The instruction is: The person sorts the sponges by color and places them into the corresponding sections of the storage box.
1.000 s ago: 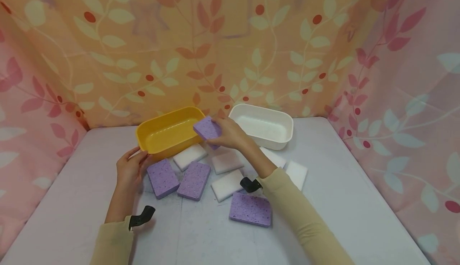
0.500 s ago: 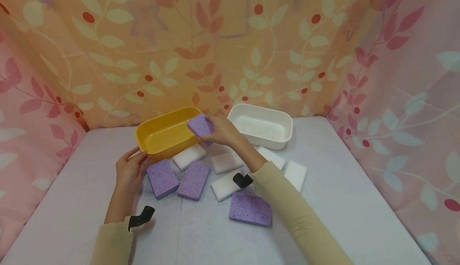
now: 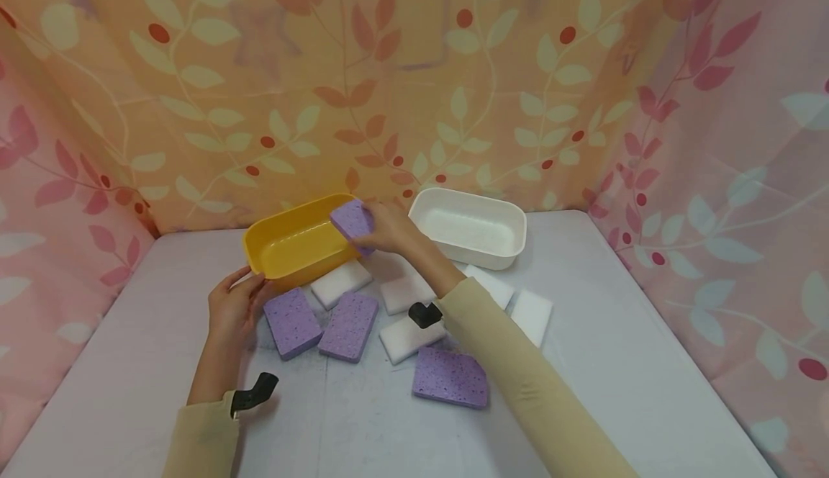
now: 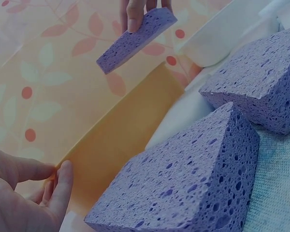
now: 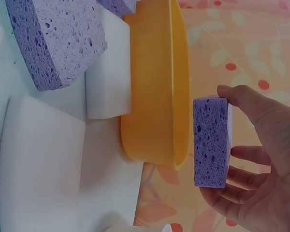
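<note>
My right hand (image 3: 393,229) grips a purple sponge (image 3: 350,219) by its edges, thumb on one side and fingers on the other. In the head view the sponge overlaps the right end of a yellow tub (image 3: 291,239); the right wrist view shows it held apart from the tub. At the tub's near left corner, my left hand (image 3: 232,307) pinches the rim between thumb and fingers, seen closely in the left wrist view. Two purple sponges, one left (image 3: 293,323) and one right (image 3: 348,325), lie just in front of the tub.
A white tub (image 3: 482,253) stands at the back right. Several white foam blocks (image 3: 341,283) lie across the middle of the table (image 3: 363,427). Another purple sponge (image 3: 450,379) is near my right sleeve. Patterned curtains (image 3: 414,68) enclose the back and sides.
My right hand has moved left with the purple sponge, which now overlaps more of the yellow tub in the head view. My left hand stays at the rim.
</note>
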`<action>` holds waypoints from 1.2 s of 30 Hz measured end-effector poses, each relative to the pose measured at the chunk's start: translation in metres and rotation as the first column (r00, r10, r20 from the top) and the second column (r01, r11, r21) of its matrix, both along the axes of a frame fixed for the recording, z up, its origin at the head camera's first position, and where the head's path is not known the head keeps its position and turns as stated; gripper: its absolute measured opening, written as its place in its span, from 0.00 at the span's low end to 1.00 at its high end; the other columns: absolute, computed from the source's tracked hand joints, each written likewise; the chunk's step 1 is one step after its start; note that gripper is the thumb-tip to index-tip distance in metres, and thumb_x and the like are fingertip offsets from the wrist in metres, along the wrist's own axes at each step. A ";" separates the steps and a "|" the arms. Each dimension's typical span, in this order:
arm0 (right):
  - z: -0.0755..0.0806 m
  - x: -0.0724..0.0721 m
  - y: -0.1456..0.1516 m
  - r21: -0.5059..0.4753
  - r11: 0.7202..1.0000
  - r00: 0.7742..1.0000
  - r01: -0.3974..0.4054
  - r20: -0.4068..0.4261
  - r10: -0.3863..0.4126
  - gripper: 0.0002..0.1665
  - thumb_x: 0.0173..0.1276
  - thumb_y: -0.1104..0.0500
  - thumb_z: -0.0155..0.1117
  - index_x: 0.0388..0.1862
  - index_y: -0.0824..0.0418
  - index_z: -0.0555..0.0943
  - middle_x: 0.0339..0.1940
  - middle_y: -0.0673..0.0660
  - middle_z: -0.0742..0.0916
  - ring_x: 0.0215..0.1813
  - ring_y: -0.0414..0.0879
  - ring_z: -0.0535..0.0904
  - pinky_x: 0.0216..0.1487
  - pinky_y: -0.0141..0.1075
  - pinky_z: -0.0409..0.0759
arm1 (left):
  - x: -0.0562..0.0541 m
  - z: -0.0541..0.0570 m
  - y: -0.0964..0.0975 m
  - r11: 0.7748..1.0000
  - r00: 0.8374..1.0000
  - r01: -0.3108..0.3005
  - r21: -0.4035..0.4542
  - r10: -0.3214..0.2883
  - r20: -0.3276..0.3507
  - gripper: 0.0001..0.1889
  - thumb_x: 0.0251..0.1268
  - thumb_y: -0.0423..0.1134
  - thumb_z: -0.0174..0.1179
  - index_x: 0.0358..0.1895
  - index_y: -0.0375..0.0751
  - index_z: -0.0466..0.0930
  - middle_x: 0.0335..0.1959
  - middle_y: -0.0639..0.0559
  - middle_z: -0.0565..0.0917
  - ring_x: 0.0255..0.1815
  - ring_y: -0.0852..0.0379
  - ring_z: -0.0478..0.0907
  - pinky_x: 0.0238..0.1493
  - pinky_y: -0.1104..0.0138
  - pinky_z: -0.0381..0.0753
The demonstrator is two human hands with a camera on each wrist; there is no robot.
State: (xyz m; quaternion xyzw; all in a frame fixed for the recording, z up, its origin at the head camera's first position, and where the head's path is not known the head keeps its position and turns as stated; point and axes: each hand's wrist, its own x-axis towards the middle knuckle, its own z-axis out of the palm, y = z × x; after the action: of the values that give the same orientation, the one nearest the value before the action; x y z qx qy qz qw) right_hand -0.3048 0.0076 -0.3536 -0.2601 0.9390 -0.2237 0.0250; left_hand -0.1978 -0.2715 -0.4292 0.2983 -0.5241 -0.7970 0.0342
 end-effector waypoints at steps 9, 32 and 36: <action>-0.003 -0.010 -0.012 -0.018 1.000 1.000 0.018 -0.002 -0.018 0.48 0.67 0.43 0.76 0.77 0.67 0.71 0.67 0.62 0.83 0.65 0.54 0.78 0.69 0.44 0.78 | 0.001 0.001 0.001 1.000 1.000 -0.001 -0.020 0.001 -0.018 0.36 0.79 0.35 0.61 0.84 0.44 0.57 0.48 0.55 0.80 0.38 0.67 0.88 0.47 0.76 0.86; -0.006 -0.026 -0.036 -0.014 0.993 0.993 0.117 0.023 -0.116 0.45 0.69 0.41 0.74 0.75 0.65 0.72 0.60 0.60 0.85 0.58 0.52 0.80 0.60 0.41 0.82 | 0.002 0.002 0.000 1.000 1.000 0.011 0.007 -0.011 -0.003 0.37 0.78 0.34 0.61 0.85 0.46 0.57 0.49 0.55 0.80 0.38 0.67 0.89 0.47 0.76 0.87; -0.008 -0.029 -0.038 -0.005 0.990 0.990 0.139 0.024 -0.139 0.46 0.68 0.39 0.74 0.76 0.64 0.72 0.61 0.60 0.85 0.58 0.51 0.80 0.60 0.41 0.82 | 0.002 0.002 0.001 1.000 1.000 0.010 -0.011 -0.010 -0.006 0.37 0.78 0.33 0.61 0.85 0.45 0.57 0.46 0.56 0.81 0.37 0.67 0.88 0.47 0.76 0.87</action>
State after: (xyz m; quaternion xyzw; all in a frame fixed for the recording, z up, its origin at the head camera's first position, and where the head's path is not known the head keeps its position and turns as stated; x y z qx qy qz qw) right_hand -0.3338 -0.0305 -0.3617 -0.1914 0.9538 -0.2309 0.0195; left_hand -0.1958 -0.2702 -0.4272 0.2929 -0.5298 -0.7952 0.0332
